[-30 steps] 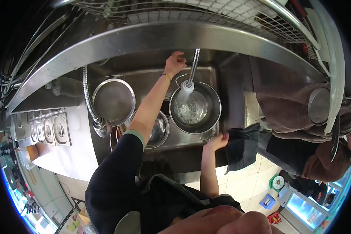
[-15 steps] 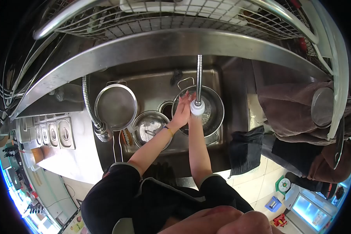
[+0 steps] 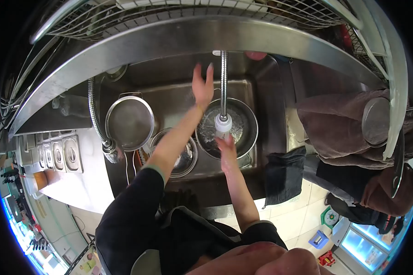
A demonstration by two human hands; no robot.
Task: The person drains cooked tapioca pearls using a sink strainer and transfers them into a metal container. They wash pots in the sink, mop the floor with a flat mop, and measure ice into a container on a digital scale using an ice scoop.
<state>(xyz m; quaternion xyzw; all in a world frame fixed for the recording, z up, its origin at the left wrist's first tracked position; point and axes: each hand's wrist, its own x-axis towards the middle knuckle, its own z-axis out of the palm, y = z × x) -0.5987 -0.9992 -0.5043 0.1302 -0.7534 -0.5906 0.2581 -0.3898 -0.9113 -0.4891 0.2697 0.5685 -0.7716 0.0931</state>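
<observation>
My left hand (image 3: 202, 90) is raised over the sink, left of the hanging tap hose (image 3: 224, 82), its fingers apart and nothing in it. My right hand (image 3: 227, 149) is just below the white tap head (image 3: 223, 123), over the near part of a two-handled pot (image 3: 250, 133). Its fingers are partly hidden by the tap head, so whether it touches or holds the head is unclear. Water stirs in the pot. Left of the pot lie a round metal lid (image 3: 186, 158) and, farther left, a shallow round pan (image 3: 130, 123).
A steel rail (image 3: 188, 39) and wire rack (image 3: 179, 13) span the top. A second tap (image 3: 112, 152) hangs at the left. Brown towels (image 3: 335, 119) and a dark cloth (image 3: 284, 176) hang at the right. Lidded metal containers (image 3: 72, 154) stand at the left.
My hands came together over the pot half a second ago and are now apart. My left hand has moved up and left; my right hand is lower, under the tap head.
</observation>
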